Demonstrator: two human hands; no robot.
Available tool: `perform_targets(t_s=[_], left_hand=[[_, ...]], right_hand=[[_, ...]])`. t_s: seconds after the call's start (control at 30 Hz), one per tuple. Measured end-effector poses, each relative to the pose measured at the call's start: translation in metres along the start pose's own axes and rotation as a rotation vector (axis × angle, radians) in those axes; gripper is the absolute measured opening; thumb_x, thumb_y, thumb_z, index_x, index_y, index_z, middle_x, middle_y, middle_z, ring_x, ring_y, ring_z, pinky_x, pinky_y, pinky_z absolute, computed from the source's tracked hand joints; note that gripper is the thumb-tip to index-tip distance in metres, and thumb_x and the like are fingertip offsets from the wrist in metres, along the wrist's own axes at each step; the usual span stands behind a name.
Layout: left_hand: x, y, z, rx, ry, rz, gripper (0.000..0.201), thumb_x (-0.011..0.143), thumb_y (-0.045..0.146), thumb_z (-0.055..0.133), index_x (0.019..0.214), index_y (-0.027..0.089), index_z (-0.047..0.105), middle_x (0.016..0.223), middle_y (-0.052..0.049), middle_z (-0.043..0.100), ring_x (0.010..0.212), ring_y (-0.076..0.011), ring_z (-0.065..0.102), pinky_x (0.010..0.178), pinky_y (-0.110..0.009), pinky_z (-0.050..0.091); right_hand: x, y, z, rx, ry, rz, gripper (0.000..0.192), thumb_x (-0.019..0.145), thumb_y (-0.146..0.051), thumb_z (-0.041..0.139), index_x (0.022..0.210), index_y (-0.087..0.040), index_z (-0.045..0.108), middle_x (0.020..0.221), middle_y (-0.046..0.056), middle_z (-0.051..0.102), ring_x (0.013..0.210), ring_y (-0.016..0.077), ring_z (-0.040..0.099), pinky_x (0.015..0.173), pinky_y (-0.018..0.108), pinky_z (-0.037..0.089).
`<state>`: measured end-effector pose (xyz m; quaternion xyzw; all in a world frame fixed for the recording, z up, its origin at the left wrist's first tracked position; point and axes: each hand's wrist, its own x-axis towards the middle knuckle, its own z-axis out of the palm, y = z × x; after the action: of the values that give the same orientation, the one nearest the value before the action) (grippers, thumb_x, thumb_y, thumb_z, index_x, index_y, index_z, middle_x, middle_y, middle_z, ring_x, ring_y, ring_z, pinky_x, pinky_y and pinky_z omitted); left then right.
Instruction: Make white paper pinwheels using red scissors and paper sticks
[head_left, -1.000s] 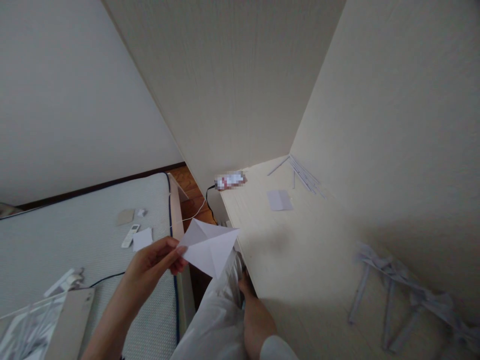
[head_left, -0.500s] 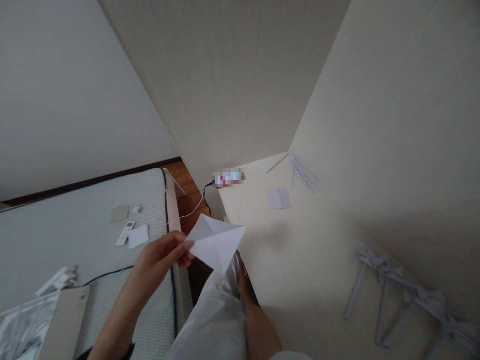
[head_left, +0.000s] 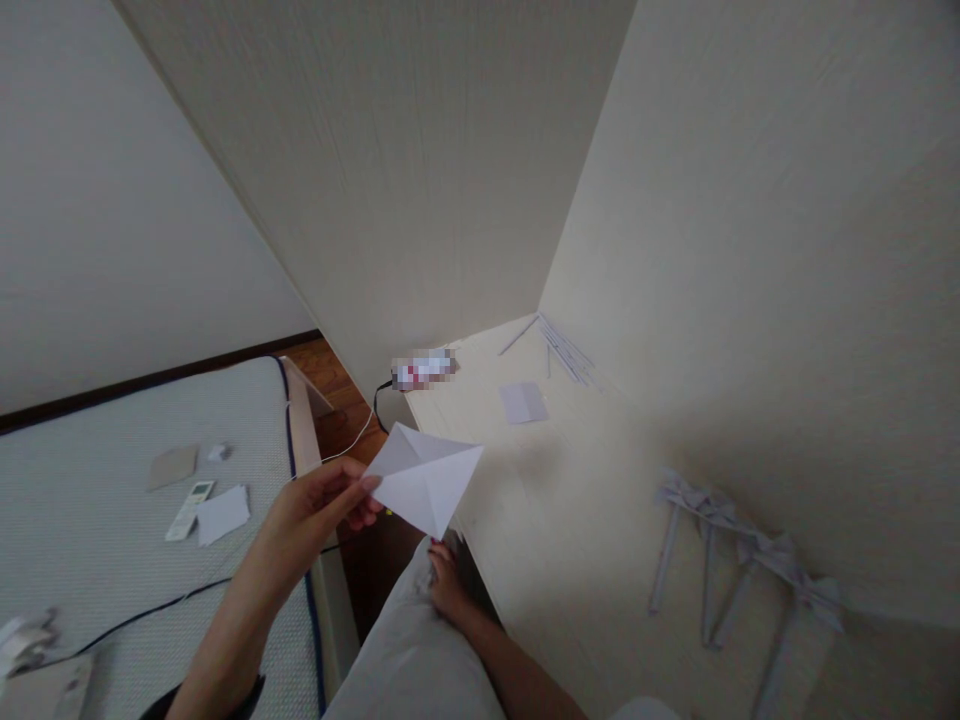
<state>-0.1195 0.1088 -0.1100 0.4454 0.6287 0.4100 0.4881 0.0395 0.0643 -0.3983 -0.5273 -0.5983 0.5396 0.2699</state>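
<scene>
My left hand (head_left: 341, 500) pinches the left corner of a white square of paper (head_left: 431, 480) between thumb and fingers. Creases cross the sheet, and it is bent along them, held in the air above my lap. Just below its lowest corner is my right hand (head_left: 448, 582), over the pale cloth (head_left: 412, 640) on my legs. The right fingertips come close to that corner; contact and grip are not clear. A second creased paper square (head_left: 523, 403) lies flat on the pale surface (head_left: 570, 500) beyond.
Thin white sticks (head_left: 566, 348) lie in the far corner. Several paper pinwheels (head_left: 750, 530) on sticks line the right wall. A blurred-out item with a cable (head_left: 424, 369) sits at the surface's edge. On the mattress (head_left: 135, 420) are a remote (head_left: 190, 510) and a paper stack (head_left: 223, 515).
My right hand has come up and left from beside my leg toward the paper's lower corner. The left hand keeps its hold. The view has swung to the right.
</scene>
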Motion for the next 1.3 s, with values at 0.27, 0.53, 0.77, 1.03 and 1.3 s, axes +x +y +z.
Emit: perform_targets(t_s=[0.27,0.53,0.77,1.03,1.3], left_hand=[[-0.005,0.007,-0.003,0.014,0.011,0.042,0.028,0.068,0.044,0.079,0.064,0.018,0.068,0.056,-0.001,0.067,0.052,-0.0134,0.061,0.05,-0.021,0.049],[-0.005,0.011,0.006,0.001,-0.052,0.083,0.032,0.067,0.05,0.08,0.063,0.02,0.069,0.055,0.001,0.065,0.052,-0.0124,0.059,0.05,-0.019,0.049],[-0.012,0.008,0.037,-0.05,-0.142,0.07,0.039,0.063,0.056,0.081,0.062,0.019,0.069,0.057,0.0,0.067,0.052,-0.0127,0.06,0.048,-0.019,0.048],[-0.027,0.005,0.05,-0.092,-0.192,0.047,0.037,0.063,0.052,0.082,0.063,0.018,0.068,0.056,-0.001,0.067,0.051,-0.0122,0.06,0.049,-0.02,0.048],[-0.038,0.009,0.059,-0.103,-0.212,0.07,0.027,0.067,0.04,0.079,0.062,0.017,0.066,0.055,0.0,0.066,0.05,-0.011,0.06,0.048,-0.019,0.047]], right_hand=[[-0.008,-0.067,-0.027,0.16,-0.046,-0.162,0.026,0.092,-0.02,0.053,0.105,-0.027,0.074,0.12,0.005,0.07,0.119,0.0234,0.063,0.106,0.04,0.045],[-0.047,-0.135,-0.163,0.196,0.216,-0.321,0.033,0.095,-0.04,0.049,0.106,-0.026,0.076,0.119,0.008,0.071,0.117,0.0235,0.062,0.105,0.038,0.044],[-0.058,-0.085,-0.234,0.036,0.359,-0.109,0.035,0.091,-0.046,0.055,0.083,-0.02,0.078,0.104,0.012,0.074,0.102,0.025,0.068,0.095,0.04,0.051],[-0.053,-0.053,-0.25,-0.231,0.337,0.179,0.026,0.096,-0.032,0.06,0.117,-0.017,0.063,0.121,0.009,0.065,0.104,0.0227,0.065,0.089,0.044,0.056],[-0.092,-0.034,-0.189,-0.342,0.44,0.467,0.029,0.095,-0.03,0.062,0.121,-0.02,0.061,0.129,0.01,0.061,0.111,0.0245,0.062,0.093,0.044,0.054]])
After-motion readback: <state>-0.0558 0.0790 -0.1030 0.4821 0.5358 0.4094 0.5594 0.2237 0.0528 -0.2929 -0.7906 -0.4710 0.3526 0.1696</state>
